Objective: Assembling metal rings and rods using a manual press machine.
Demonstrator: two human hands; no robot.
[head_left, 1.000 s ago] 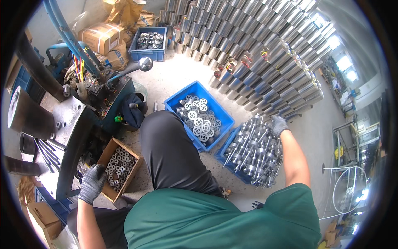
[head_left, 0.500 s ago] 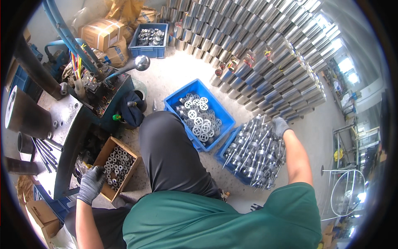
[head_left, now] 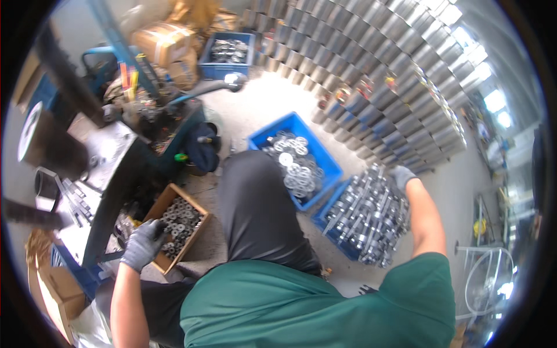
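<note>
My left hand (head_left: 143,243), in a grey glove with dark fingertips, is at the left rim of a wooden box (head_left: 195,236) of small ring-shaped metal parts (head_left: 181,219). Its fingers are curled together; what they hold, if anything, is hidden. Over to the right, my gloved right hand (head_left: 402,177) touches the far right edge of a heap of metal shafts with thick collars (head_left: 371,214). Blur and the shafts keep its fingers from showing clearly. The heap fills a blue crate (head_left: 320,217). Beside it, a larger blue crate (head_left: 333,169) holds round, pierced metal discs (head_left: 299,168).
Rows of stacked shiny metal cylinders (head_left: 371,75) rise at the far right. A workbench with a lever machine (head_left: 130,162) stands at left. Behind it are a small blue crate (head_left: 226,71) of parts and a cardboard box (head_left: 159,43). My knee (head_left: 255,191) juts between the boxes.
The whole view has shifted, with things now further right and more blurred. My left hand has moved slightly towards the wooden box's ring parts. The right hand stays by the shafts.
</note>
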